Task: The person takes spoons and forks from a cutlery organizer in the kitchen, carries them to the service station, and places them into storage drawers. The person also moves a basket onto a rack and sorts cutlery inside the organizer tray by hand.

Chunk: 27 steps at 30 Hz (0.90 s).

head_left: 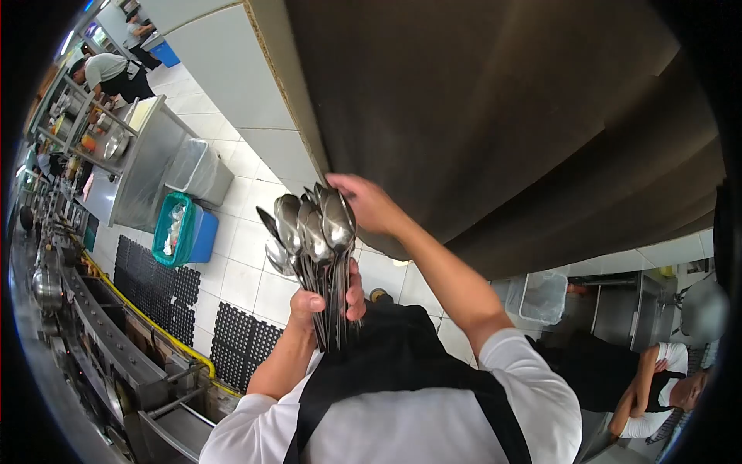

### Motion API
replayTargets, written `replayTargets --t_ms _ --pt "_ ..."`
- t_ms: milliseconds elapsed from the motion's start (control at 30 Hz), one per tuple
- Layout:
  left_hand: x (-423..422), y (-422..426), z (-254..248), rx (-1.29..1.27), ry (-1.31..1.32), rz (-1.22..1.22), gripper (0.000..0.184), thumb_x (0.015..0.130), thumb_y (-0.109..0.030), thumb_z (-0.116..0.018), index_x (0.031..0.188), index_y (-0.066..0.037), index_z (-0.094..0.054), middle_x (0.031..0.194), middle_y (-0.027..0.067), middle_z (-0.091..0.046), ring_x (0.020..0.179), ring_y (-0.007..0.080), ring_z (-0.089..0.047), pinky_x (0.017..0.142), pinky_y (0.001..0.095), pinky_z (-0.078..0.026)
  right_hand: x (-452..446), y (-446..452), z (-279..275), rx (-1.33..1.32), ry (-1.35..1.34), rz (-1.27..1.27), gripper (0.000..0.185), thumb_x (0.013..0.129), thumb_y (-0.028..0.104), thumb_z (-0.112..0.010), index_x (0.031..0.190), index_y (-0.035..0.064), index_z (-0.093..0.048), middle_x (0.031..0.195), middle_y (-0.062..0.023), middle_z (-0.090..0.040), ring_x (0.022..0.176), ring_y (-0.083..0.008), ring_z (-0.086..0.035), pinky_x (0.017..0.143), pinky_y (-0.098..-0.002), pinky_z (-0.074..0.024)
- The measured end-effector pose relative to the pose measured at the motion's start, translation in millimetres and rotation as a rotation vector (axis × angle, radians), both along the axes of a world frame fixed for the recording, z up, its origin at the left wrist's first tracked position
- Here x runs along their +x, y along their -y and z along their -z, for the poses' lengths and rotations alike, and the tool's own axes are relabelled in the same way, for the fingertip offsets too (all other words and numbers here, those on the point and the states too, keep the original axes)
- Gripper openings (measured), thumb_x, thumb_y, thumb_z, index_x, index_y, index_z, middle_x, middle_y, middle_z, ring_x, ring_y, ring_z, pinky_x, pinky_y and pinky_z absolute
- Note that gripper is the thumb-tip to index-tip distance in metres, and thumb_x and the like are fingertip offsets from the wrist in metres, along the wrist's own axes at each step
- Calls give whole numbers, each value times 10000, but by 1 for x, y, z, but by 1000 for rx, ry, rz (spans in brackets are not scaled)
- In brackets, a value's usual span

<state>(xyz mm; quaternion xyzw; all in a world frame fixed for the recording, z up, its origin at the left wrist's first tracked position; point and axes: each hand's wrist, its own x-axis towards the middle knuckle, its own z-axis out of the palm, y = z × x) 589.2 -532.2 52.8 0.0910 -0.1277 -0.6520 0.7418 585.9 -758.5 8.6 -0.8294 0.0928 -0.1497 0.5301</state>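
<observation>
A thick bundle of metal spoons (315,228) stands upright in front of my chest, bowls at the top and handles pointing down. My left hand (328,300) is wrapped round the handles, thumb and fingers showing on either side. Just right of the spoon bowls, my right hand (363,203) is raised beside a large dark curtain-like sheet (479,100). Its fingers are partly hidden behind the spoons and the edge of the sheet, so what they touch cannot be made out.
A tiled wall corner (232,69) rises ahead. At left are a steel counter (151,162), a blue bin (202,236), black floor mats (239,340) and cooking equipment. Co-workers stand at upper left (108,73) and lower right (657,387). A clear bin (541,298) is at right.
</observation>
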Motion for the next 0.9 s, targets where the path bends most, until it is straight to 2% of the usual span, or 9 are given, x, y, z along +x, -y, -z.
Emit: replayTargets --t_ms 100,167,200,267,367,467,600,733,900 --pt "22 23 2 60 27 48 741 600 -241 -791 1245 -19 -502 862 110 -585 679 240 -584 614 341 -455 84 27 -7 -110 77 28 657 834 192 -721 1409 35 -446 1299 -206 -582 1170 -292 -606 963 -402 -495" --pt "32 36 -1 85 50 92 735 591 -247 -785 1233 -22 -505 853 108 -582 668 241 -583 604 340 -459 117 40 2 -80 55 73 752 819 183 -720 1459 33 -354 1365 -244 -516 1198 -333 -583 957 -407 -501" --pt "38 44 -2 80 54 116 733 586 -248 -780 1227 -23 -507 843 107 -580 657 241 -583 599 342 -463 124 51 -8 76 5 3 763 832 151 -677 1483 31 -299 1419 -278 -448 1267 -388 -514 1024 -423 -457" --pt "50 64 -15 53 71 142 722 577 -238 -757 1220 -24 -509 808 111 -582 625 245 -594 587 353 -473 125 60 -22 -194 31 124 756 841 127 -633 1498 30 -272 1435 -291 -425 1332 -414 -436 1111 -420 -367" --pt "73 87 -21 8 94 237 724 569 -231 -769 1208 -11 -509 818 121 -594 630 251 -604 589 349 -481 135 96 -16 -157 53 373 783 839 124 -616 1517 37 -234 1454 -292 -405 1366 -411 -394 1160 -406 -289" --pt "91 106 -25 -20 122 330 733 564 -228 -781 1205 0 -508 824 130 -603 633 252 -609 586 339 -484 117 125 -24 -316 -20 650 807 848 137 -625 1533 56 -205 1464 -291 -393 1370 -403 -393 1159 -412 -290" --pt "111 123 -25 -20 137 421 744 571 -230 -793 1206 30 -504 823 144 -611 639 256 -618 587 338 -499 57 174 -19 -243 1 508 789 876 169 -646 1540 120 -221 1432 -251 -449 1325 -382 -455 1102 -437 -377" --pt "125 128 -23 -65 162 506 752 596 -260 -803 1211 50 -502 824 144 -613 645 257 -625 595 356 -515 -17 178 -36 -211 -159 408 604 883 230 -660 1425 74 -442 1391 -196 -507 1202 -333 -565 1018 -413 -459" --pt "136 136 -27 -118 214 560 736 629 -240 -785 1224 44 -457 833 147 -594 662 262 -624 601 365 -492 -72 169 -56 -76 -127 653 486 898 181 -668 1350 79 -518 1256 -161 -606 1109 -250 -608 941 -375 -502"
